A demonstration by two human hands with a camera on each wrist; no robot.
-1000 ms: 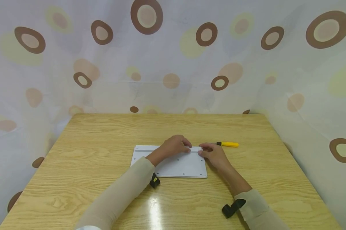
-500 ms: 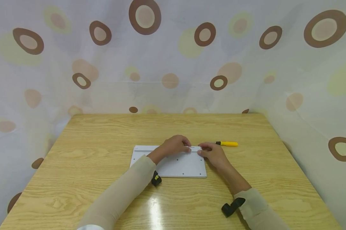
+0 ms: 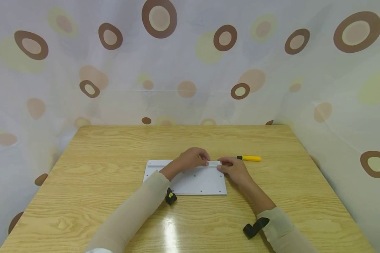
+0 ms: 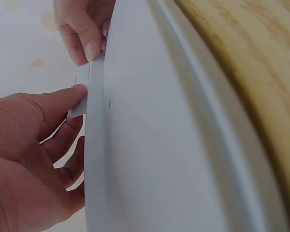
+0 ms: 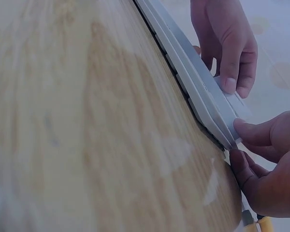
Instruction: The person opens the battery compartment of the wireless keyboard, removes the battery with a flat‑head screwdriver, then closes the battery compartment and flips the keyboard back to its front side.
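A white keyboard lies face down on the table, small dark dots spread over its back and a raised strip along its far edge. Key edges show beneath it in the right wrist view. My left hand pinches a small flat white cover between thumb and fingers at that strip; the piece sticks out past the edge. At the far right corner, my right hand grips the keyboard, its thumb on the strip and fingers at the edge.
A yellow and black screwdriver lies just beyond my right hand, its shaft partly hidden by the fingers. The wooden table meets a patterned curtain at the back and sides.
My left fingers have shifted slightly at the strip, and the thin dark line seen beside them earlier no longer shows. My right hand holds the same place.
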